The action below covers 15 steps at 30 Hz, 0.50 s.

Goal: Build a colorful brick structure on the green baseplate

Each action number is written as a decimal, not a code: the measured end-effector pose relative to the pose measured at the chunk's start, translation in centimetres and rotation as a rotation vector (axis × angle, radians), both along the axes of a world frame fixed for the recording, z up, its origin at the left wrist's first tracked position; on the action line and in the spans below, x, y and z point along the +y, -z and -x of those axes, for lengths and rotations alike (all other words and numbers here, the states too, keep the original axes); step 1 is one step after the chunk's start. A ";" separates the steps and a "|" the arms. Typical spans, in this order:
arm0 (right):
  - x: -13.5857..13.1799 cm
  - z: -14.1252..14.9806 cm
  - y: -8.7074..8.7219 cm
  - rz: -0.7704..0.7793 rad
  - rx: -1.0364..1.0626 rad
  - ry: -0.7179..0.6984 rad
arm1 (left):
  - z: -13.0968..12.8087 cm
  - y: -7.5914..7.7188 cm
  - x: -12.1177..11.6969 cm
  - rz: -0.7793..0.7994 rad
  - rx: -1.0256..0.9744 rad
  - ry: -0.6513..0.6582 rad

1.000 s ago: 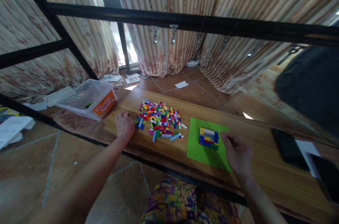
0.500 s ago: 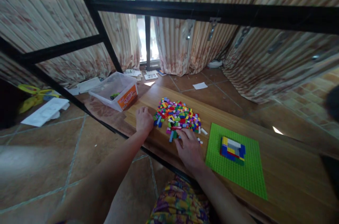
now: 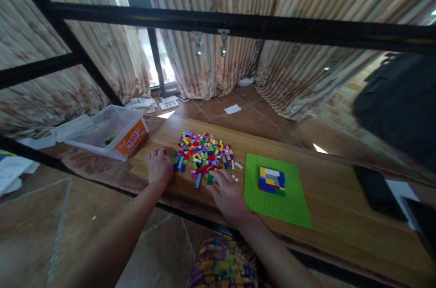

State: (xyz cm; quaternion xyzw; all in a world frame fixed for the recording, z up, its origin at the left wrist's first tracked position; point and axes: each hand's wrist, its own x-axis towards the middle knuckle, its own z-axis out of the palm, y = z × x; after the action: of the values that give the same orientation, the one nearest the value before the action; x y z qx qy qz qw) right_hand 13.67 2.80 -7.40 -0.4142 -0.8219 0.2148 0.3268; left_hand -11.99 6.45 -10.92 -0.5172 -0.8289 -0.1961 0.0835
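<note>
A loose pile of small colourful toy building bricks [image 3: 204, 149] lies on the wooden table. To its left, my left hand [image 3: 159, 167] rests on the tabletop with fingers curled in; whatever may be inside them is hidden. At the pile's near edge is my right hand [image 3: 230, 195], its thumb and fingers apart around a green brick [image 3: 210, 180] without a visible grip. A long blue brick [image 3: 198, 181] lies just left of that thumb. On the green baseplate [image 3: 293, 208], right of my right hand, sits a low built block of bricks [image 3: 271, 181] in blue, yellow, white and red.
A clear plastic box [image 3: 102, 147] with an orange label stands beyond the table's left end, a few bricks inside. A black flat object [image 3: 378, 193] lies on the table's right side. A black metal bar [image 3: 211, 20] crosses in front of the curtains. Papers lie on the floor.
The view has turned to the right, so the table's things sit further left. My right hand still hovers at the pile's near edge, fingers apart; my left hand stays curled beside the pile.
</note>
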 end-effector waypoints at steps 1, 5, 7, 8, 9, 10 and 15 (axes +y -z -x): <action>-0.4 -1.1 -0.2 0.024 0.037 0.027 | 0.1 0.0 0.0 -0.003 0.000 0.002; -2.2 -7.6 0.0 0.066 0.061 0.220 | 0.3 0.1 0.1 -0.004 0.019 0.007; -2.8 -11.6 0.5 0.053 0.031 0.344 | 0.3 0.1 0.1 -0.005 0.033 -0.001; -3.1 -13.5 0.8 0.052 0.007 0.395 | 0.3 0.1 0.1 -0.005 0.037 -0.004; -3.3 -15.3 1.1 0.063 -0.016 0.440 | 0.3 0.1 0.2 -0.002 0.039 -0.003; -3.4 -16.9 1.4 0.079 -0.033 0.478 | 0.3 0.0 0.2 0.004 0.042 0.001; -2.9 -21.0 2.1 0.105 -0.066 0.590 | 0.3 -0.5 0.2 0.070 0.090 0.021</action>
State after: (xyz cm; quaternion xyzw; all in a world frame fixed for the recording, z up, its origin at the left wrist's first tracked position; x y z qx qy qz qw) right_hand 34.62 -0.13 -9.52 -0.6584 -0.6639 0.1391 0.3262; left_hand -12.32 6.68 -10.47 -0.5366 -0.8253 -0.1442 0.1004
